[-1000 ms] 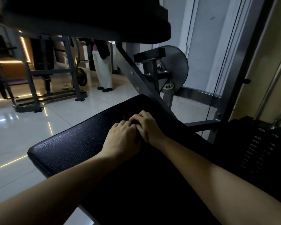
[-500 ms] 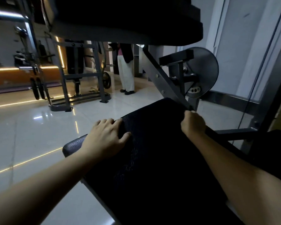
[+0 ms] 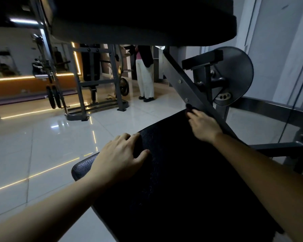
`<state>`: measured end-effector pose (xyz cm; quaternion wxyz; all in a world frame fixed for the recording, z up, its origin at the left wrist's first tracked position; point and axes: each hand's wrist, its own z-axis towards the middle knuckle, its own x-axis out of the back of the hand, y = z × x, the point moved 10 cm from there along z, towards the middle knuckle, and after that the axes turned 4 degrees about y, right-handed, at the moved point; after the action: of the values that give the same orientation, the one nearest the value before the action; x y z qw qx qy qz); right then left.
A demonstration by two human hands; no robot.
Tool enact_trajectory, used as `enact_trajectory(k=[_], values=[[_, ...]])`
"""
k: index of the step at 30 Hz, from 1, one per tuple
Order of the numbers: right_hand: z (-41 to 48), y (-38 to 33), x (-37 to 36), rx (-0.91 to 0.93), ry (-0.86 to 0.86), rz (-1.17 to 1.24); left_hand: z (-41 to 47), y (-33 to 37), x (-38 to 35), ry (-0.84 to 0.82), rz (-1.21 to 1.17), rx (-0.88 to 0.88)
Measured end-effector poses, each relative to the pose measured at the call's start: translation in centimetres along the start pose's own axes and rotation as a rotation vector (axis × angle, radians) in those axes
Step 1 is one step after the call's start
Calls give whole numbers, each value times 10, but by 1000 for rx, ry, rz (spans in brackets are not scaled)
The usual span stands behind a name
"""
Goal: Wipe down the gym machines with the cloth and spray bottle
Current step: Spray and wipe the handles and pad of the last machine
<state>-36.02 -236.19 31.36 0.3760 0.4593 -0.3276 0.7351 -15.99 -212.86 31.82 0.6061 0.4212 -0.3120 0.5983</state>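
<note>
Both hands touch dark cloth (image 3: 182, 172): left hand (image 3: 119, 154) flat, right hand (image 3: 203, 124) seemingly pinching it.

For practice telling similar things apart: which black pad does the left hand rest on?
The lower pad, beneath the left hand; the upper pad overhangs, untouched.

A seat pad (image 3: 82, 167) fills the view from centre to 5 o'clock, with a cloth (image 3: 182, 180) spread on it. The left hand (image 3: 119, 158) rests on the cloth's edge at 9 o'clock. The right hand (image 3: 204, 126) pinches its far corner at 1 o'clock, beside a slanted frame bar (image 3: 187, 89). An upper pad (image 3: 147, 23) overhangs at 12 o'clock. Behind, at 11 o'clock, a person (image 3: 145, 75) stands right of a rack (image 3: 94, 84).
</note>
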Motion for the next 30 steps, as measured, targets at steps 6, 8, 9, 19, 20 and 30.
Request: enact_trajectory(k=[6, 8, 9, 19, 20, 30], values=[[25, 47, 6, -353, 79, 197, 2, 0, 2, 24, -7, 2], [15, 32, 8, -368, 96, 295, 2, -1, 2, 21, -10, 6], [7, 17, 10, -328, 114, 332, 2, -2, 2, 16, -11, 9], [-100, -179, 38, 303, 56, 652, 1, -16, 17, 88, -249, 147], [-100, -171, 46, 292, 91, 644, 1, -17, 17, 85, -257, 157], [-106, -70, 41, -48, 86, 74, 2, -16, 11, 80, -211, 122]])
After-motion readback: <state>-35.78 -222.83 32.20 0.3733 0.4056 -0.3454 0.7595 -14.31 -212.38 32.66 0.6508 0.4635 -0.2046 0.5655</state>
